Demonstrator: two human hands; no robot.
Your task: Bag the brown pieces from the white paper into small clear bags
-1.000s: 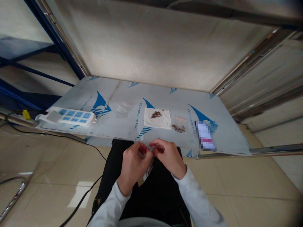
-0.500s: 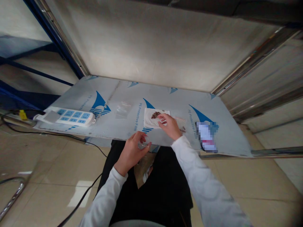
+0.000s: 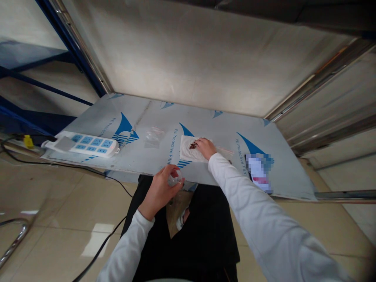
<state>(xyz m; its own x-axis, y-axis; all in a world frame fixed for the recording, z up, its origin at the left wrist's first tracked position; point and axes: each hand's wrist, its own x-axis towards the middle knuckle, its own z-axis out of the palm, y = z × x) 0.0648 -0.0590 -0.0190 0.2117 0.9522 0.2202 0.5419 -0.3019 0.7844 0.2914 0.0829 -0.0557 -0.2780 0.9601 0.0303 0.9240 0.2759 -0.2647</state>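
Note:
My left hand (image 3: 160, 190) is curled around a small clear plastic cup (image 3: 174, 178), held just off the front edge of the table. A white paper towel (image 3: 185, 150) lies on the table in front of me. On it sits a small pile of brown pieces (image 3: 193, 145), too small to name more exactly. My right hand (image 3: 205, 147) is over the towel, its fingertips bent together and touching the pile, partly covering it. Beside that wrist, to the right, lies a clear plastic bag (image 3: 227, 151), mostly hidden by the sleeve.
A white power strip with blue sockets (image 3: 91, 145) lies at the table's left end, its black cable (image 3: 73, 166) running along the front edge. Another clear bag (image 3: 154, 137) lies left of the towel. A phone (image 3: 259, 174), blurred, rests at the right. The table (image 3: 194, 113) bears printed film.
My right hand has moved a little left and down onto the brown pile, its fingers closing on it. The left hand keeps hold of the clear cup, almost unmoved.

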